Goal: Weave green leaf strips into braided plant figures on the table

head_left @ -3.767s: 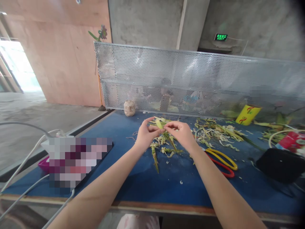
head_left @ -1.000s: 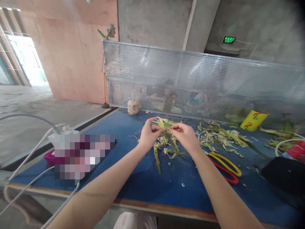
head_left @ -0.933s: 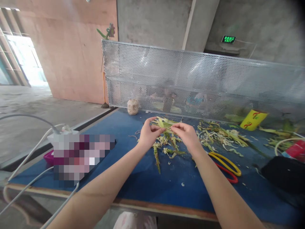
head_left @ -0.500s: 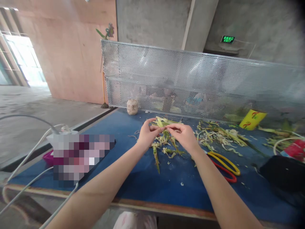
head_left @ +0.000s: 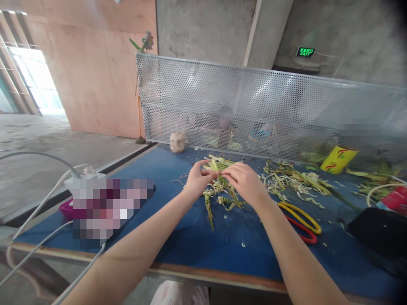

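Observation:
Both hands meet above the middle of the blue table [head_left: 190, 237], their fingertips almost touching. My left hand [head_left: 199, 177] is closed in a pinch on a pale green plant strip [head_left: 213, 164], which sticks up past the thumb. My right hand [head_left: 243, 180] pinches at the same spot; the small piece between its fingertips looks like part of that strip, though the fingers mostly cover it. Just below lie knobbly green plant pieces [head_left: 208, 205] with tapering ends, among pale scraps. Longer green stalks [head_left: 230, 163] rest behind the hands.
Scissors with yellow and red handles [head_left: 300, 218] lie right of my right forearm. Beyond are a shavings pile [head_left: 295, 180], a yellow packet [head_left: 338, 160] and a black object [head_left: 378, 231]. A wrapped whitish roll [head_left: 177, 142] stands before the perforated metal screen [head_left: 203, 93]. Cables [head_left: 41, 250] cross the left side.
My right hand has turned slightly, its fingers curling more over the pinch point and its back showing more. My left hand stays almost in place. The scene has shifted slightly with the camera.

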The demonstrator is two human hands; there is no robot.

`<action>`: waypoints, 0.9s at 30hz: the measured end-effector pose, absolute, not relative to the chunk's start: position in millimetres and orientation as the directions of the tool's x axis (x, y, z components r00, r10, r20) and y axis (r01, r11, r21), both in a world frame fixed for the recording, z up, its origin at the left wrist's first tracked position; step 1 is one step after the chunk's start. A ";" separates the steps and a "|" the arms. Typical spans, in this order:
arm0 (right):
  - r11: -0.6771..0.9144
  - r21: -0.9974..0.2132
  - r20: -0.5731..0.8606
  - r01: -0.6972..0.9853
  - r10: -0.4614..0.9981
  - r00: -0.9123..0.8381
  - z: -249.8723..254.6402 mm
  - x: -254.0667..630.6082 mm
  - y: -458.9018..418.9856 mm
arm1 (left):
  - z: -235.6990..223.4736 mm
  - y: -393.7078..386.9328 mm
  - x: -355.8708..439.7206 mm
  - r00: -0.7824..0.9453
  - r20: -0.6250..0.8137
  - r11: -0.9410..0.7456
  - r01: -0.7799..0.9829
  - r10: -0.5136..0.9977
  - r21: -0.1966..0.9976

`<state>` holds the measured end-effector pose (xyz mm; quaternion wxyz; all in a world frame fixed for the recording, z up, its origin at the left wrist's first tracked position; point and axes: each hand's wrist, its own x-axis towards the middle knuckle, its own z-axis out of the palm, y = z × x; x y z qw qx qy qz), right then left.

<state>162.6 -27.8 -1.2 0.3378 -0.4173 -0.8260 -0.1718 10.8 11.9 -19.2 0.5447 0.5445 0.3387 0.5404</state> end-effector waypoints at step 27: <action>0.638 -0.583 0.612 0.503 0.752 -0.243 1.5 161.6 -33.7 | -13.6 4.3 10.0 0.392 0.138 -0.006 -0.319 0.910 0.948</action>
